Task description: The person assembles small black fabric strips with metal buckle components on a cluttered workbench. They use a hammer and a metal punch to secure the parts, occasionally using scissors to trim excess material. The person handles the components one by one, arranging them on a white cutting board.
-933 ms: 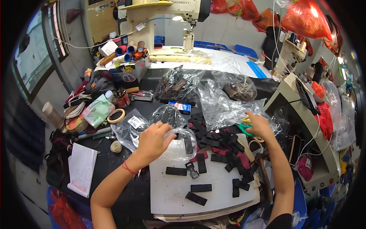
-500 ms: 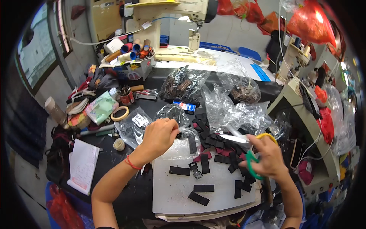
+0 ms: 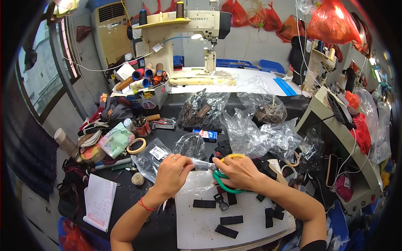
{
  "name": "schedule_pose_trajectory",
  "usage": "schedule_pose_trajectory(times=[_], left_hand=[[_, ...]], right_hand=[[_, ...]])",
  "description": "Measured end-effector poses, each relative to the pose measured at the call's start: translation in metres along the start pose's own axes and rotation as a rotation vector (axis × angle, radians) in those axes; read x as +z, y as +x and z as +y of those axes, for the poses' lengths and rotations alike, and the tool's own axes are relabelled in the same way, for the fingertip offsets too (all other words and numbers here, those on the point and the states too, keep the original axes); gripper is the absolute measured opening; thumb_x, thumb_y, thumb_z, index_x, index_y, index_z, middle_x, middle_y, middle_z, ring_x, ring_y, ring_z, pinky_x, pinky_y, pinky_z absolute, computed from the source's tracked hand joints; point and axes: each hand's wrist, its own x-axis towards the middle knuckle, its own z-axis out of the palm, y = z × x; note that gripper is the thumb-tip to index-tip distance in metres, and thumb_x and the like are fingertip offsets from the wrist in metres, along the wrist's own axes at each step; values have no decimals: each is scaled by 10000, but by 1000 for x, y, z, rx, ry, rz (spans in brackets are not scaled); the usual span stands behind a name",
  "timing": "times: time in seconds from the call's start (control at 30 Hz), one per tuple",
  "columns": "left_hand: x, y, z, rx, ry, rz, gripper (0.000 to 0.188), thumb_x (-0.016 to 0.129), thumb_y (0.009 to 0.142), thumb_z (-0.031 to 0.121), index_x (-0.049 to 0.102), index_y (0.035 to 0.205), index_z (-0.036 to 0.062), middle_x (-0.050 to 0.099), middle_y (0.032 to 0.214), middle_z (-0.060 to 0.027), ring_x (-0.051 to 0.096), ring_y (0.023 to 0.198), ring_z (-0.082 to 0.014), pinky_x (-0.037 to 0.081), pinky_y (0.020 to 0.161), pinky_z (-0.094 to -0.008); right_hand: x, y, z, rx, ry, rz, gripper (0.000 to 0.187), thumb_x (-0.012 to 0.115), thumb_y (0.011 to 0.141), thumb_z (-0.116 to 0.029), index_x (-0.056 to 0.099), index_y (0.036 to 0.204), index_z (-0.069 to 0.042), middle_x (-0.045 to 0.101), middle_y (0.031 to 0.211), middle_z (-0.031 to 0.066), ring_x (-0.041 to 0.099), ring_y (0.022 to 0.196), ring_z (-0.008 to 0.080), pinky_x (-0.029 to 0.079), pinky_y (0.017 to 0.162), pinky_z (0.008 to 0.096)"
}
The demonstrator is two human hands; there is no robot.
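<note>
The right hand was closed around the yellow and green handles of the scissors, with the blades pointing to the left hand, seemingly so both could work at 1 place above the white board. The left fingertips were pressed together; what they pinched I could not tell. Some black strips lay apart, perhaps for easy picking.

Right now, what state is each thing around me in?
Scissors: held; whether open, unclear.
Right hand: closed around the scissors' handles.
Left hand: fingers curled; whether it grips anything, unclear.
Notebook: lying with its written page up.
Sewing machine lamp: lit.
Front black strap pieces: lying on the white board.
Brown thread spool: standing upright.
Red bag, upper right: hanging.
</note>
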Motion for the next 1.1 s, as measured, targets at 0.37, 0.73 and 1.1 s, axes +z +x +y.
schedule_pose_trajectory(times=[0.37,0.73,1.1], left_hand=[[-37,-33,-29,-321,-225,242,109,732,778,115,677,851,56,612,1024,-72,536,985,-219,413,869,-333],[-60,-33,-31,-120,34,76,98,723,774,141,666,824,78,553,1193,-83,412,1238,-340,330,1025,-443],[-80,-67,-48,-346,-263,242,109,706,813,148,647,848,63,546,1194,-116,412,1256,-316,304,1048,-417]], right_hand=[[-21,-5,13,71,197,-58,894,635,699,-707,447,1371,-147,505,1133,198,461,1115,360,333,972,449],[0,69,-17,-120,303,-156,790,647,718,-668,535,1289,-135,587,1033,170,559,1022,318,433,859,441],[-29,42,-11,-61,237,-124,908,639,665,-736,496,1293,-95,524,1049,188,496,1037,343,360,939,443]])
